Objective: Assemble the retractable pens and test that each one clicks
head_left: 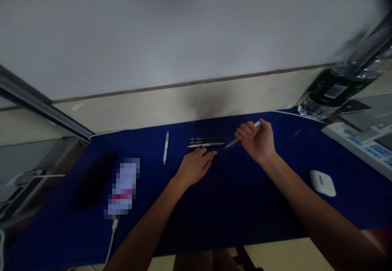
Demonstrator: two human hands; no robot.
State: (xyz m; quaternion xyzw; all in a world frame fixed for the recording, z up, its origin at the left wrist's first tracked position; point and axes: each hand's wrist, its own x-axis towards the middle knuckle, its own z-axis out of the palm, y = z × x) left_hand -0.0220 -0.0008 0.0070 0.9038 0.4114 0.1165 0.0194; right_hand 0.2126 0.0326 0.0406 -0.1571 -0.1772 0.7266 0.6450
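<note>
My right hand is closed around a light-coloured pen, its tip pointing down and left toward the blue table surface. My left hand rests low over the table, fingers stretched out and apart, with nothing seen in it. Just beyond its fingertips lies a white and grey pen, side by side with dark pens in a horizontal row. Further left, a separate white pen lies pointing away from me.
A phone with a blurred screen and white charging cable lies at left, beside a dark flat object. At right are a white earbud case, a power strip and a large water bottle. A wall panel stands behind.
</note>
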